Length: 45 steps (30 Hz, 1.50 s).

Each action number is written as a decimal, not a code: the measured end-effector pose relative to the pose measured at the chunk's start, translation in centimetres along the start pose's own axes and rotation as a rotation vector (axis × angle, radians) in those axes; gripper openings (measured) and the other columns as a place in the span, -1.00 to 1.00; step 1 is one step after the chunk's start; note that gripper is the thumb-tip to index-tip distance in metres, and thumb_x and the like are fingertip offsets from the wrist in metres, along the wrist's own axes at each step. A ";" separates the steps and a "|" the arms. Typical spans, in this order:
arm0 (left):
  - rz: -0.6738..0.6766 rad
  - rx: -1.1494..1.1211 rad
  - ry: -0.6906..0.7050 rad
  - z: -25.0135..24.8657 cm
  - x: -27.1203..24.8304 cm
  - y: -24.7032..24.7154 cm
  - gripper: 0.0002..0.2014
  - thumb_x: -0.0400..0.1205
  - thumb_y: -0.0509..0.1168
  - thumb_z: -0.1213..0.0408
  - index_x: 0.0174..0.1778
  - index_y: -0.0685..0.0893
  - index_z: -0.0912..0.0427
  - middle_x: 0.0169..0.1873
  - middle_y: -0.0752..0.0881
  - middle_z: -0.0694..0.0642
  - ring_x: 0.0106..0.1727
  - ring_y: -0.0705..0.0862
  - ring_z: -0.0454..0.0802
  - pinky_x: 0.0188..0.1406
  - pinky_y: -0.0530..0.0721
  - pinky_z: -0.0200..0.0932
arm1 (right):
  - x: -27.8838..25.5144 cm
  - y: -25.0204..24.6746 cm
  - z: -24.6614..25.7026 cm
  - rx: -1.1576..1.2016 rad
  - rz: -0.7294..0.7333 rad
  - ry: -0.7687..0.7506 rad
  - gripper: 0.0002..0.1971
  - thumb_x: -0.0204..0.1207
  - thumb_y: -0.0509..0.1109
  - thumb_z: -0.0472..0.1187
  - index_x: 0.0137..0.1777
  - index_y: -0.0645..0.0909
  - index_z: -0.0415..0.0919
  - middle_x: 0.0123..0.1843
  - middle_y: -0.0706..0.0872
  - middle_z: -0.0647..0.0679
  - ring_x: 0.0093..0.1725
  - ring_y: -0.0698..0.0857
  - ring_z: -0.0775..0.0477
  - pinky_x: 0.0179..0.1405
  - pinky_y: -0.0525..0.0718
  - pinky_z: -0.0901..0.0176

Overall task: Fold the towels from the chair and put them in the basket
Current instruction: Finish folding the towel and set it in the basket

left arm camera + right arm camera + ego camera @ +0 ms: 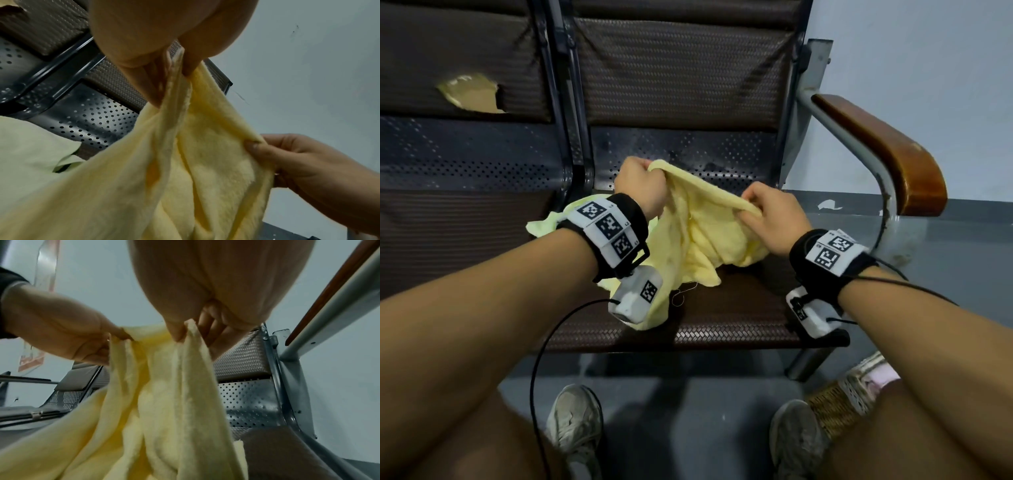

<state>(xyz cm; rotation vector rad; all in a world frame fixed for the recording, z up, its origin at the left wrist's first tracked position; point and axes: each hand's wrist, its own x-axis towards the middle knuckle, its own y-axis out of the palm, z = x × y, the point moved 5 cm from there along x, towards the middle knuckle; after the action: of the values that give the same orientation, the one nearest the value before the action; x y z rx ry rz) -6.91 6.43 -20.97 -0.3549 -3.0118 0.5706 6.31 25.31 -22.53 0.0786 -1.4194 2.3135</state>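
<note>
L hand (640, 186) + R hand (774, 219) each pinch top edge of yellow towel (709, 236), held up w/ lower part bunched on chair seat (739, 308), pale green towel (544, 226) behind L wrist, basket (839, 404) on floor at R.

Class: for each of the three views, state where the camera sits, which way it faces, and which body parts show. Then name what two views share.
Head: looks down at the chair; both forearms, left hand, right hand and shoes show.
Left wrist: under the left hand, looks up at the yellow towel; the right hand shows.
Right wrist: under the right hand, looks up; the left hand shows.
Shared: both wrist views show both hands pinching the yellow towel.
</note>
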 end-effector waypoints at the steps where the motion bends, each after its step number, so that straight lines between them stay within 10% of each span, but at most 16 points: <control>1: 0.017 0.008 0.013 0.0 0.3 0.0 -0.71 0.58 0.13 0.13 -0.02 0.70 0.20 -0.10 0.78 0.20 -0.06 0.78 0.28 -0.02 0.80 0.15 | 0.1 -0.3 -0.4 0.012 -0.037 0.011 -0.93 0.62 0.38 -0.03 -0.08 0.59 0.04 -0.26 0.65 0.15 -0.20 0.65 0.01 -0.20 0.49 0.12; 6: 0.040 0.028 0.044 0.5 1.0 0.2 -0.57 0.66 0.15 0.07 -0.49 0.60 0.19 -0.49 0.63 0.08 -0.27 0.65 0.25 -0.19 0.64 -0.06 | 0.1 -1.1 0.8 0.100 -0.117 -0.073 -0.68 0.76 0.19 -0.04 -0.17 0.64 -0.11 -0.38 0.57 0.14 -0.36 0.52 0.12 -0.27 0.42 0.09; 10: 0.067 -0.149 0.043 0.2 0.9 0.8 -0.64 0.76 0.05 0.30 -0.16 0.74 0.25 -0.52 0.75 0.10 -0.35 0.75 0.16 -0.15 0.82 0.13 | -0.8 -0.2 3.4 0.166 -0.018 -0.207 -0.55 0.73 0.21 -0.21 0.58 0.37 0.10 -0.32 0.70 0.03 -0.39 0.61 0.09 -0.27 0.59 0.26; 14: 0.079 -0.351 0.010 -1.4 -0.1 1.0 -0.64 0.81 0.01 0.36 0.43 0.60 0.24 -0.41 0.73 0.19 -0.49 0.73 -0.04 -0.47 0.75 -0.14 | -1.2 1.2 5.3 0.046 0.145 -0.296 -0.69 0.61 0.17 -0.36 0.15 0.63 0.00 -0.35 0.67 0.07 -0.40 0.60 0.11 -0.26 0.61 0.10; 18: 0.147 -0.515 0.004 -3.1 -1.3 1.4 -0.67 0.78 0.03 0.46 0.27 0.69 0.38 -0.42 0.68 0.18 -0.55 0.66 -0.09 -0.36 0.77 -0.20 | -1.4 3.5 5.1 -0.026 0.336 -0.113 -0.71 0.61 0.21 -0.08 0.10 0.78 -0.03 -0.14 0.79 0.06 -0.15 0.69 0.06 0.14 0.68 -0.03; 22: 0.210 -0.546 -0.001 -3.8 -2.3 1.9 -0.70 0.75 0.09 0.48 0.19 0.73 0.38 -0.37 0.69 0.20 -0.53 0.68 -0.12 -0.43 0.72 -0.29 | -0.8 3.9 4.8 0.081 0.221 0.003 -0.38 0.48 0.15 0.51 -0.13 0.71 -0.03 -0.23 0.72 0.15 -0.20 0.67 0.14 -0.22 0.59 0.16; 26: 0.170 -0.481 0.031 -3.6 -1.9 1.4 -0.73 0.74 0.13 0.46 0.14 0.76 0.35 -0.36 0.73 0.19 -0.54 0.67 -0.14 -0.49 0.67 -0.29 | 0.2 2.8 4.0 0.210 0.002 0.057 -0.51 0.70 0.23 0.11 -0.48 0.45 -0.03 -0.52 0.49 0.11 -0.49 0.47 0.18 -0.38 0.32 0.11; 31: 0.106 -0.369 0.055 -2.2 -0.8 0.0 -0.73 0.76 0.13 0.44 0.16 0.74 0.39 -0.15 0.79 0.33 -0.38 0.76 -0.03 -0.34 0.73 -0.23 | 0.5 1.9 3.0 0.479 -0.018 0.071 -0.81 0.61 0.42 0.01 -0.15 0.78 -0.03 -0.34 0.71 0.02 -0.36 0.64 0.04 -0.18 0.68 -0.02; 36: 0.093 -0.330 0.056 -1.4 -0.3 -0.2 -0.75 0.76 0.16 0.40 0.12 0.76 0.35 -0.06 0.82 0.33 -0.28 0.82 0.02 -0.25 0.79 -0.18 | 0.6 1.8 3.0 0.417 -0.016 0.039 -0.49 0.39 0.57 0.23 -0.48 0.45 -0.11 -0.50 0.46 0.10 -0.46 0.45 0.08 -0.38 0.47 0.09; 41: 0.042 -0.396 0.037 -1.5 0.5 -0.6 -0.71 0.77 0.11 0.40 0.13 0.75 0.32 -0.10 0.77 0.32 -0.22 0.79 0.13 -0.23 0.80 -0.12 | 0.1 3.2 2.3 0.067 0.253 -0.033 -0.44 0.59 0.37 0.18 -0.45 0.57 -0.29 -0.51 0.57 -0.16 -0.50 0.56 -0.09 -0.44 0.48 0.03; 45: -0.028 -0.418 0.016 -1.0 0.7 -0.7 -0.72 0.79 0.06 0.39 0.15 0.70 0.30 -0.15 0.74 0.27 -0.28 0.78 0.11 -0.32 0.78 -0.17 | -0.7 4.8 0.8 -0.065 0.444 0.030 -0.45 0.51 0.48 0.15 -0.55 0.39 -0.13 -0.60 0.48 0.02 -0.58 0.50 0.05 -0.50 0.38 0.18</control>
<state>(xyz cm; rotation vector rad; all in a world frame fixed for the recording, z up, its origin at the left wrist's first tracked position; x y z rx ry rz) -7.64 6.31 -19.73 -0.3310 -3.0959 -0.0715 5.00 22.52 -26.36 -0.3204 -1.6270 2.5940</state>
